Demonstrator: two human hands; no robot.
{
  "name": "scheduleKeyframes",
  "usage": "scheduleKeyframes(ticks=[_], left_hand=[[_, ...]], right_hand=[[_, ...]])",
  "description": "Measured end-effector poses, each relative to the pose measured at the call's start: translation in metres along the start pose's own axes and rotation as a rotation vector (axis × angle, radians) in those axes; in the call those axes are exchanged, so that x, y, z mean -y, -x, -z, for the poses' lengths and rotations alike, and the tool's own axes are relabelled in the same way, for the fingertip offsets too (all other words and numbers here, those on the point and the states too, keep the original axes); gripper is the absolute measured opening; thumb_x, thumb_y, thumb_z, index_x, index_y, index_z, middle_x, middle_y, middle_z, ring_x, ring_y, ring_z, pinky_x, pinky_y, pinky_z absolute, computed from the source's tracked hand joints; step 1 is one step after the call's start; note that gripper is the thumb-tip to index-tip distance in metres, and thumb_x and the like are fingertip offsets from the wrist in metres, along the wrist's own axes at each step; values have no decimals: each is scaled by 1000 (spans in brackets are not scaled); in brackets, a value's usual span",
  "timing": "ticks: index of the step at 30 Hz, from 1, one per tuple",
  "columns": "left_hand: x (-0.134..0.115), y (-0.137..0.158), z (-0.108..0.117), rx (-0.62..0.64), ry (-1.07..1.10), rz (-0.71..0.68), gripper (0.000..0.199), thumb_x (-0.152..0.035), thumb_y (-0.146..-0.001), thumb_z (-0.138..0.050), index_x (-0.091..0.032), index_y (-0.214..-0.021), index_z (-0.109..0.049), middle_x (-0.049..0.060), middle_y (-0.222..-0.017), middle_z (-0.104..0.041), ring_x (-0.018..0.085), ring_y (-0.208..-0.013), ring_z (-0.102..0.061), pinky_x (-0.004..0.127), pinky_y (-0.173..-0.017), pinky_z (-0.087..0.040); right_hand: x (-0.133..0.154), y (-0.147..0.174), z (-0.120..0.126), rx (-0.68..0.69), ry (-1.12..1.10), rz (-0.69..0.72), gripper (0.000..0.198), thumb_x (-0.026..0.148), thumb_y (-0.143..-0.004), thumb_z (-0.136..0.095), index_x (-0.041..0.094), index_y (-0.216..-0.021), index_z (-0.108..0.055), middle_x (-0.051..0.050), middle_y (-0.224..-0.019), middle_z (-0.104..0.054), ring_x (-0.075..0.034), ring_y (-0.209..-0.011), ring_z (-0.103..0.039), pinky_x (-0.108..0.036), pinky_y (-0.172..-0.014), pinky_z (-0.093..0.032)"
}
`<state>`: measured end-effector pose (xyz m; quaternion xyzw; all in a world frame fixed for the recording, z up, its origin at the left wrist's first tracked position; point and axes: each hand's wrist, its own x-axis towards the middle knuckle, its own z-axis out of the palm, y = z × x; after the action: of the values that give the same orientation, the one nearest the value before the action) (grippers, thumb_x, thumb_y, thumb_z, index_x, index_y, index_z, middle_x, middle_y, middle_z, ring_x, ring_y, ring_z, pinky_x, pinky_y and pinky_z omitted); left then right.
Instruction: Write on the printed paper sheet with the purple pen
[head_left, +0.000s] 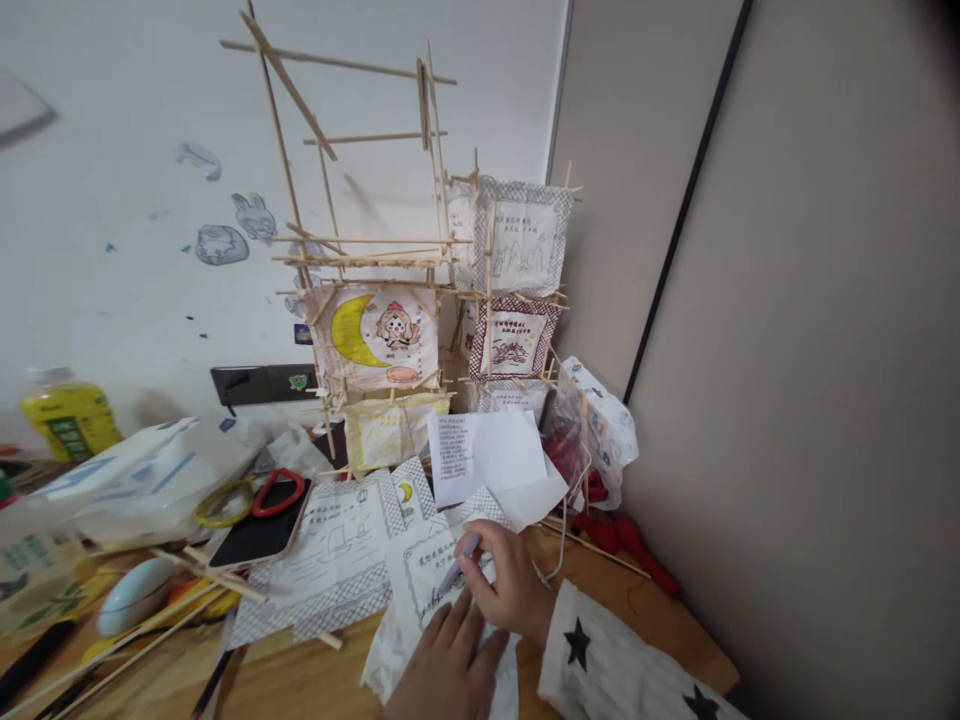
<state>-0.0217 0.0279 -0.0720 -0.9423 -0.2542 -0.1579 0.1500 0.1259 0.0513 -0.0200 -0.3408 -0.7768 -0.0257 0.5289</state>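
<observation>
My right hand (506,580), in a white sleeve with black stars, pinches a light purple pen (460,560) whose lower end points at a white sheet of paper (409,600). Handwriting inside a wavy drawn border shows on that sheet, and its lower part looks crumpled. Fingers stretched out, my left hand (446,665) lies flat on the sheet just below the pen. Left of it lie paper sheets with a boat drawing (337,535) and crosshatched borders. A handwritten list (487,455) rests behind my hands.
A wooden stick frame (367,262) with drawn paper panels (386,335) rises at the back. On the left are scissors (279,493), a black phone (251,535), loose sticks (157,645), a computer mouse (135,597) and a yellow bottle (71,415). Plastic bags (596,420) stand at right.
</observation>
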Motion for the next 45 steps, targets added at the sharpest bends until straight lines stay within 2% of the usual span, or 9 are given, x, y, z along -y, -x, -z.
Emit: scheduleKeyframes(ticks=[8,19,28,33,39,45], left_hand=[[-1,-6,9,80,-37,-14,58,-7,-70,-50,-23,-125,-47,9,-119,-57,29,-106,-54,46,-88,-45],[1,-3,2,-2,-34,-26,59,-6,-69,-49,-24,-125,-46,9,-119,-56,29,-107,-53,45,-88,-44],[-1,-2,6,40,-27,-17,57,-7,-71,-50,-24,-126,-46,10,-120,-55,29,-108,-52,45,-89,-44],[0,-1,4,27,9,-5,59,-6,-72,-50,-24,-128,-44,10,-124,-52,29,-113,-48,45,-91,-42],[0,-5,7,41,-17,-14,58,-5,-69,-49,-23,-124,-48,10,-120,-56,30,-108,-52,46,-89,-44],[0,-3,7,41,-5,-16,59,-6,-70,-49,-23,-126,-46,11,-123,-54,30,-111,-50,46,-89,-44]], right_hand=[[1,0,1,3,19,-4,29,20,-87,-45,18,-116,-44,-6,-85,-63,-17,-71,-60,-30,-69,-50],[2,-2,2,14,21,4,29,18,-86,-45,18,-115,-44,-6,-85,-63,-17,-71,-60,-29,-68,-50],[3,-3,3,18,17,-10,29,19,-86,-45,18,-115,-44,-6,-84,-63,-17,-70,-59,-30,-68,-50],[1,-2,2,30,-3,-31,29,20,-86,-45,17,-115,-45,-6,-84,-64,-17,-72,-60,-31,-70,-50],[1,-1,2,21,15,-27,29,20,-87,-44,18,-116,-44,-7,-86,-63,-18,-72,-59,-31,-70,-50],[0,0,1,19,-1,-34,31,19,-86,-47,19,-117,-43,-6,-87,-63,-17,-73,-59,-31,-70,-50]])
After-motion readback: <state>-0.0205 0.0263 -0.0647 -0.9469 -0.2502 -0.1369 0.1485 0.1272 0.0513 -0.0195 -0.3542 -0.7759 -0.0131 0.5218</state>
